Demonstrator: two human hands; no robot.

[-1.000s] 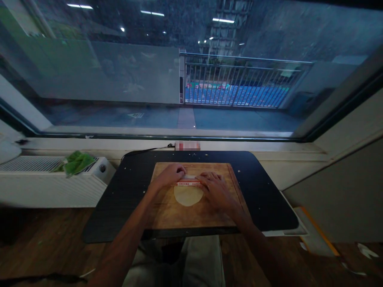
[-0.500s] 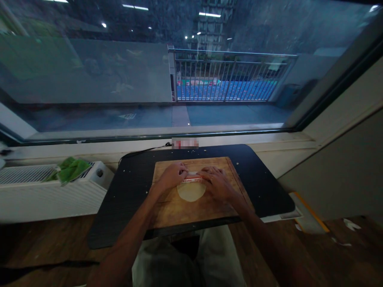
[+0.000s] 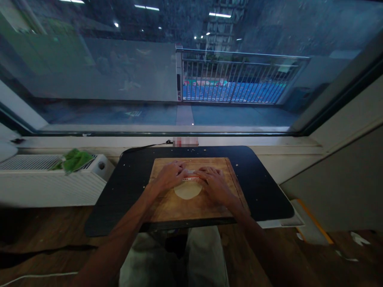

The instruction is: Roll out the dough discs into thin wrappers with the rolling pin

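A round, pale sheet of dough (image 3: 188, 190) lies on a wooden cutting board (image 3: 191, 213). Across its far part sits a short white bar with red print (image 3: 190, 178), perhaps a makeshift roller; its ends are hidden under my hands. My left hand (image 3: 172, 175) curls over the left end of the bar, thumb toward the middle. Over the right end, my right hand (image 3: 212, 181) presses with its fingers bent. The near half of the dough shows uncovered between my wrists.
The board rests on a black table (image 3: 263, 199) dotted with small crumbs. Behind it, a blurred red-and-white item (image 3: 185, 142) with a black cord is at the windowsill. A white radiator (image 3: 60, 187) with a green cloth (image 3: 74, 160) stands left. A large window rises ahead.
Both hands stay on the printed bar, with the bar still across the far part of the dough. The whole view has shifted slightly as my head moved.
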